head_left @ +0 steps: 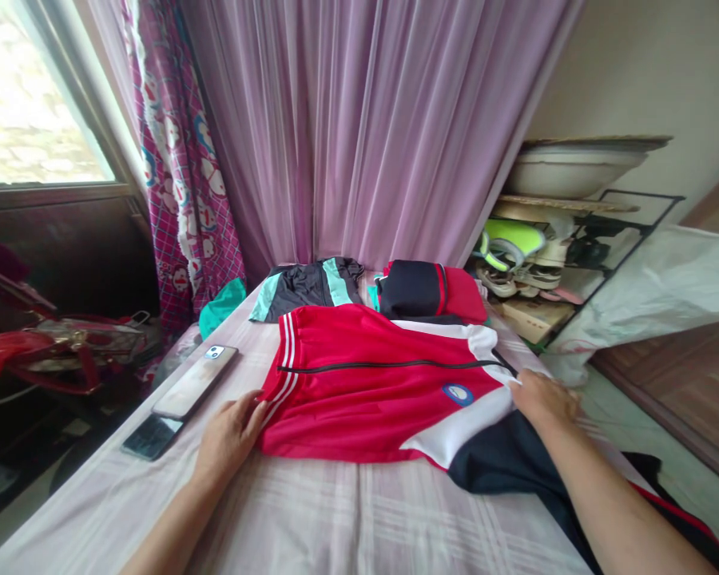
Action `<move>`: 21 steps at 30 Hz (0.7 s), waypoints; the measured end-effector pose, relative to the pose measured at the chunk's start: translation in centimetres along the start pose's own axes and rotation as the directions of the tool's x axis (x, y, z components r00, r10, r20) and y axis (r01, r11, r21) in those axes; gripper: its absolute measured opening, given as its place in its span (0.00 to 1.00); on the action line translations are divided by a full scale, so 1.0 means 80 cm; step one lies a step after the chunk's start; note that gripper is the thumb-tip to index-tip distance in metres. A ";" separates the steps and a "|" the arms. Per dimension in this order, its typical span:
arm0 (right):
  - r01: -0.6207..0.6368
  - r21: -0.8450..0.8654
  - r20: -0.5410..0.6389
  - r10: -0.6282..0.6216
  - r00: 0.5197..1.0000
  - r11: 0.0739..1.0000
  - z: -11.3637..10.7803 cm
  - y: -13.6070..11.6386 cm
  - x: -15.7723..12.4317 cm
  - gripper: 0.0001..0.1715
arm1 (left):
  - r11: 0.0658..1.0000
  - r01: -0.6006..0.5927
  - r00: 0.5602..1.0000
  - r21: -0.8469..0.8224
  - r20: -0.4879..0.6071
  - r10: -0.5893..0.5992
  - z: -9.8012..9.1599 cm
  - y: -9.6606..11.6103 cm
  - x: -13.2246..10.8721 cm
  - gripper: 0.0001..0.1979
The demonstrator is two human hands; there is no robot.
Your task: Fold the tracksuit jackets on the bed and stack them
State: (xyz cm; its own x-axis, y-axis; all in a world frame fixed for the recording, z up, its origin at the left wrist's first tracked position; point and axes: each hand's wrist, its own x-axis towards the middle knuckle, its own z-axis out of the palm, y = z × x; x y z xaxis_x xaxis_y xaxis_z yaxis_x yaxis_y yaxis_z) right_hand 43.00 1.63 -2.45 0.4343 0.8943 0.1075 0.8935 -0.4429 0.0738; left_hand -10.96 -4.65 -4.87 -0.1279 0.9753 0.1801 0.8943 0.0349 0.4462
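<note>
Garment: we see a red jacket spread flat on the pale checked bed sheet, in the middle of the view and between the two hands.
Long axis: the jacket lies crosswise, left to right. Its dark zip line runs from one hand towards the other.
Left hand: the left hand lies palm down on the sheet, fingers loosely spread. The fingertips touch the white-striped edge at the jacket's left end, and we see no cloth pinched.
Right hand: the right hand rests on the white panel at the jacket's right end. Its fingers bend down into the fabric and are hidden, so we cannot tell whether they clasp it or only press on it.
Nearer hand: each hand meets its own end of the jacket, so neither is clearly nearer.
Look of the jacket: it is a smooth, shiny red with three white stripes, a round blue badge and a white panel. A navy part trails off under the right forearm.
Behind: a black and teal folded garment and a navy and red folded garment lie just beyond the jacket.
Left of it: two phones lie near the left hand without touching it.
</note>
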 end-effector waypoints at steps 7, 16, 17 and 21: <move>0.005 0.061 -0.019 -0.004 1.000 0.998 0.001 -0.009 0.003 0.19 | 0.993 0.116 0.983 0.003 0.141 -0.116 -0.027 0.005 0.075 0.24; 0.014 0.053 -0.147 -0.006 0.989 0.999 0.034 -0.005 -0.015 0.21 | 0.885 0.352 0.923 -0.305 0.272 -0.274 -0.002 0.041 0.249 0.27; 0.011 0.060 -0.160 -0.001 0.987 0.998 0.038 -0.004 -0.015 0.21 | 0.881 0.347 0.926 -0.322 0.265 -0.268 0.003 0.045 0.262 0.27; -0.002 0.066 -0.198 0.015 0.980 0.998 0.053 0.003 -0.011 0.21 | 0.893 0.286 0.952 -0.347 0.208 -0.224 0.016 0.052 0.302 0.27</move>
State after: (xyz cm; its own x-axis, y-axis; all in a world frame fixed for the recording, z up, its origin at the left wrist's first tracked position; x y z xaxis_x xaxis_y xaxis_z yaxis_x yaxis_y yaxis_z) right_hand 43.28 0.98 -6.72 0.4168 0.8570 0.3029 0.8981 -0.4396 0.0079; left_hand -9.74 19.35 0.22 -0.2331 0.9661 -0.1112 0.6133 0.2348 0.7541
